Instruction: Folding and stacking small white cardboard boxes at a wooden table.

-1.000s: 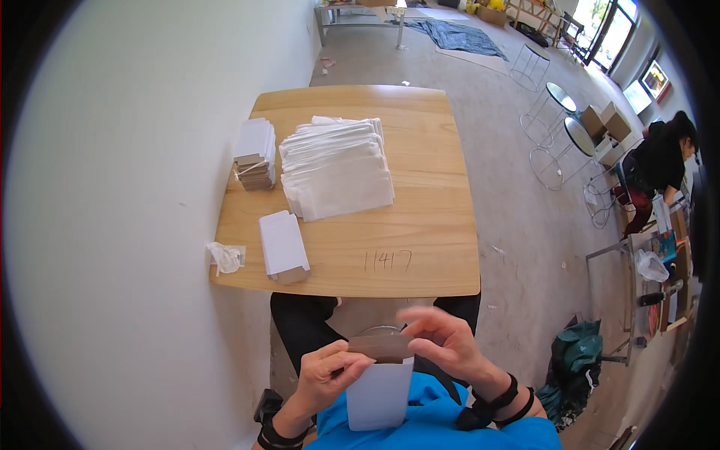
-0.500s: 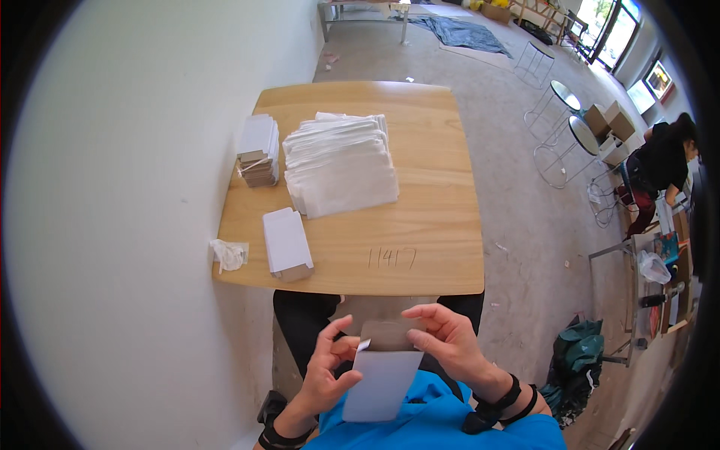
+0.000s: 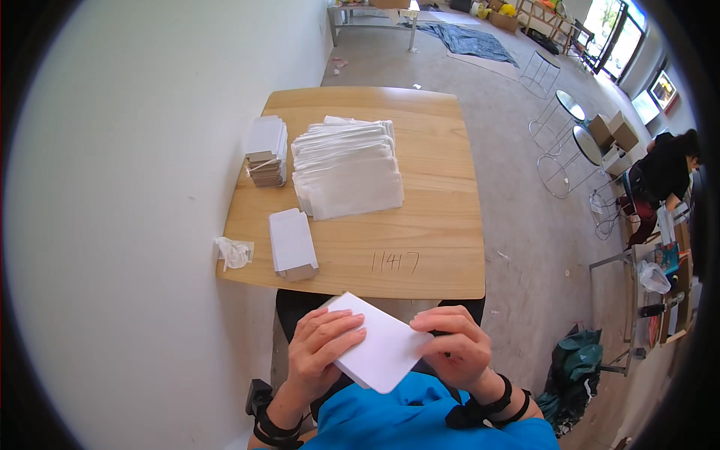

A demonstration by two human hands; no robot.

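A small white cardboard box (image 3: 382,341) is held slanted above my lap, at the near edge of the table. My left hand (image 3: 322,349) is closed around its left side, fingers lying over the white face and thumb hidden behind. At the right edge, my right hand (image 3: 457,345) has its bent fingers on the box, slightly blurred; its thumb is mostly out of sight. On the table ahead lies a short stack of flat white cartons (image 3: 292,241) with grey-brown undersides.
The wooden table (image 3: 442,225) carries a wide pile of white paper sleeves (image 3: 349,172), a taller stack of folded cartons (image 3: 266,146) and crumpled white plastic (image 3: 235,253). A wall (image 3: 165,187) runs along the left. Round stools (image 3: 586,145) and another person (image 3: 664,176) are at right.
The box has turned from upright, with its flap raised, to slanted with a plain white face up. My left hand has closed over its side; my right fingers have moved to its right edge.
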